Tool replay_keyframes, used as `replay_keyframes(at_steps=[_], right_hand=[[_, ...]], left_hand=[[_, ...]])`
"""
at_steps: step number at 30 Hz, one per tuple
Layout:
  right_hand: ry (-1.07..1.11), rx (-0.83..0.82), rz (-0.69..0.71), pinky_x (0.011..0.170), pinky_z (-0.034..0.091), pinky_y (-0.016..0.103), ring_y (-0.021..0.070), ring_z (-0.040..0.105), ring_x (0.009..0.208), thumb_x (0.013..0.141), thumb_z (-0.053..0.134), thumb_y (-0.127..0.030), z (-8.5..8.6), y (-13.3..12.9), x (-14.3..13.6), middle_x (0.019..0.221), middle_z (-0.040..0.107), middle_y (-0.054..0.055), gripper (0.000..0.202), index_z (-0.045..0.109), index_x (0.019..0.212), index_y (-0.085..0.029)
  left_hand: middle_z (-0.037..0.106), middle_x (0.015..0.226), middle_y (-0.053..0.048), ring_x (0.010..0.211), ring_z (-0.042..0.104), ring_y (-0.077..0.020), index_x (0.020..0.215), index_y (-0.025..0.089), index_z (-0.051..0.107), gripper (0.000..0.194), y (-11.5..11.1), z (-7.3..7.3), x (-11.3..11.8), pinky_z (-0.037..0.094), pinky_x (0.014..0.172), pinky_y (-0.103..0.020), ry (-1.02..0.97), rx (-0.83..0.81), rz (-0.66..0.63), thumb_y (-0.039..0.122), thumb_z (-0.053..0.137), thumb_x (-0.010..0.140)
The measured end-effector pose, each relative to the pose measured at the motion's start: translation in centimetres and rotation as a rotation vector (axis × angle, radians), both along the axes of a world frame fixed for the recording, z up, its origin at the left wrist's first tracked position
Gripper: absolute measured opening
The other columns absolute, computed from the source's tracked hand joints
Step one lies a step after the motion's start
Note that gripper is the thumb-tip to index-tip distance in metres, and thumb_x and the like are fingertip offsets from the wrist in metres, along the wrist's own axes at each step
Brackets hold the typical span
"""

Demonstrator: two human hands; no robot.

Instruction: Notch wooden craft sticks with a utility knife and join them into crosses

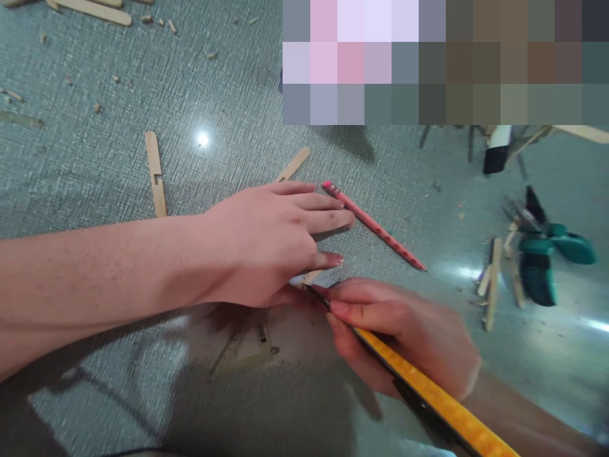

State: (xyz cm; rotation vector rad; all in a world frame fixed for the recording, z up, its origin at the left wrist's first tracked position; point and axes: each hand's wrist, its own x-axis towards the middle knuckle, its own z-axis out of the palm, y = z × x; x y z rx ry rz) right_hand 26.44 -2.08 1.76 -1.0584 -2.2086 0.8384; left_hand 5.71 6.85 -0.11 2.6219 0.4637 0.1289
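Hands worked close together in front of you: your right hand (419, 330) was clamped around the yellow-handled cutter (451, 419), while your left hand (285, 238) lay palm down over a wooden stick (295, 164) on the tabletop (228, 82). One rounded end of that stick showed beyond your uppermost finger; a pale strip of wood (312, 277) showed below, beside the blade tip (314, 294), and whether it was the same piece you could not tell. Nor could you tell whether your left thumb pinched the wood. Such a stick was probably light, dry and stiff, apt to split along its grain and weakest at any notch, so it was best pressed flat near the blade, with fingertips off the cutting line. The cutter looked rigid and easy to steer from low on its handle. Your left forearm (118, 266) reached across from the left edge, wrist nearly straight and fingers extended toward the pink pencil (380, 231); your right hand came from the lower right, its fingers curled near the blade.
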Motion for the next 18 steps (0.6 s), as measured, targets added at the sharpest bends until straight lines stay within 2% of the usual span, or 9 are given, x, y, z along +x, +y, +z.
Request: replay_keyframes(at_steps=[6,10,14,18], right_hand=[[-0.037,-0.012,-0.024,0.056,0.056,0.022,0.0128,0.069,0.064,0.084,0.059,-0.004,0.23,-0.20,-0.28,0.070,0.069,-0.002,0.024,0.056,0.097,-0.025],[-0.063,-0.053,0.010,0.058,0.056,0.021,0.0113,0.066,0.060,0.086,0.057,-0.007,0.73,-0.22,-0.31,0.070,0.069,-0.003,0.018,0.056,0.093,-0.024],[-0.100,-0.067,0.015,0.060,0.056,0.022,0.0123,0.069,0.064,0.088,0.057,-0.009,0.81,-0.37,-0.06,0.075,0.071,-0.001,0.015,0.056,0.090,-0.024],[-0.069,-0.061,-0.008,0.059,0.056,0.022,0.0119,0.068,0.060,0.086,0.058,-0.007,0.57,-0.36,0.15,0.066,0.068,-0.004,0.020,0.055,0.092,-0.026]], left_hand=[[0.044,0.155,-0.008,0.146,0.037,-0.0290,0.129,0.028,0.066,0.048,-0.12,-0.04,0.00,0.024,0.124,-0.045,-0.028,0.014,-0.002,0.051,0.064,0.087],[0.045,0.154,-0.007,0.145,0.039,-0.0285,0.128,0.027,0.067,0.043,-0.18,-0.11,-0.05,0.026,0.123,-0.046,-0.043,0.012,0.007,0.047,0.060,0.090],[0.046,0.154,-0.005,0.145,0.039,-0.0276,0.127,0.029,0.067,0.043,-0.19,-0.10,-0.08,0.025,0.123,-0.046,-0.043,0.002,0.019,0.049,0.062,0.089],[0.046,0.154,-0.005,0.145,0.039,-0.0263,0.127,0.029,0.066,0.041,-0.22,-0.06,-0.13,0.025,0.123,-0.045,-0.039,0.009,0.025,0.048,0.060,0.092]])
